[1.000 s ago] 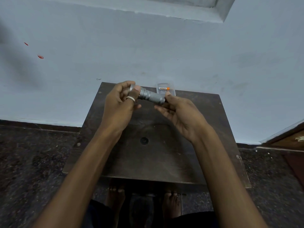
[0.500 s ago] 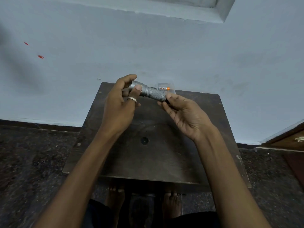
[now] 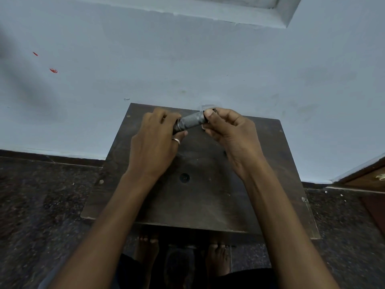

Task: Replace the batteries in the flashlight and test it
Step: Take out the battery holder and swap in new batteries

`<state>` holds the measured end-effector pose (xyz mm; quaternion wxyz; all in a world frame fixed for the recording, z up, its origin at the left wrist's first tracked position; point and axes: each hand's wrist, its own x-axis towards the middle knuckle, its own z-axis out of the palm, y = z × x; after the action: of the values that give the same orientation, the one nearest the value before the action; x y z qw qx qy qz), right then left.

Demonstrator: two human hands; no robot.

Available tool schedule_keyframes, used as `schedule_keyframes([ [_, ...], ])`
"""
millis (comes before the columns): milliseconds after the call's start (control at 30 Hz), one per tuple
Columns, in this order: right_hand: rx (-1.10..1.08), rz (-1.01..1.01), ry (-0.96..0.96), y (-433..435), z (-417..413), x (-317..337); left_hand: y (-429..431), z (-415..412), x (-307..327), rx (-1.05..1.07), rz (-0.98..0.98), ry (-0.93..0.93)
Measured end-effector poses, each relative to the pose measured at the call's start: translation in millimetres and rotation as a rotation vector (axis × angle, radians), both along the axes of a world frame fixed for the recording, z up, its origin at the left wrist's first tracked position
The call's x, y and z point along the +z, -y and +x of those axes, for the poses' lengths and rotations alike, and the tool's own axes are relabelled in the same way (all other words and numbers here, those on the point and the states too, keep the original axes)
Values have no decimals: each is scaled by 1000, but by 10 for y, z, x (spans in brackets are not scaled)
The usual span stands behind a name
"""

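Note:
A small grey metal flashlight (image 3: 191,122) with a knurled barrel is held above the far part of a dark wooden table (image 3: 260,195). My left hand (image 3: 154,147), with a ring on one finger, grips its lower left end. My right hand (image 3: 231,134) pinches the upper right end between thumb and fingers. The flashlight tilts up toward the right. A clear plastic battery pack (image 3: 207,106) lies at the table's far edge, mostly hidden behind my right hand.
The table stands against a pale blue wall (image 3: 187,59) on a dark speckled floor (image 3: 41,205). It has a round hole (image 3: 184,177) in its middle. My bare feet (image 3: 216,257) show under its near edge. A wooden door frame (image 3: 366,176) is at the right.
The flashlight's tilt has flipped, now rising to the right instead of the left. My right hand has moved up over its end and now covers the battery pack.

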<state>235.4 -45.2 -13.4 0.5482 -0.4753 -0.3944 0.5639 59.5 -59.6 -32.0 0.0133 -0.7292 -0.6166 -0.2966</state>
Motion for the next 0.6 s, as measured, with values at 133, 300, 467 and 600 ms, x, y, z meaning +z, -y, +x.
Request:
schedule_keyframes([
  [133,-117,73,17,2,86,64,-19,-30,-40,26,-58,-30],
  [300,-191,58,-41,-27,213,45,-87,-84,-101,74,-190,113],
  [467,-173,24,-43,-21,199,23,-96,-74,-100,111,-313,216],
  [600,-141,12,-30,-14,190,38,-101,-72,-105,120,-375,263],
])
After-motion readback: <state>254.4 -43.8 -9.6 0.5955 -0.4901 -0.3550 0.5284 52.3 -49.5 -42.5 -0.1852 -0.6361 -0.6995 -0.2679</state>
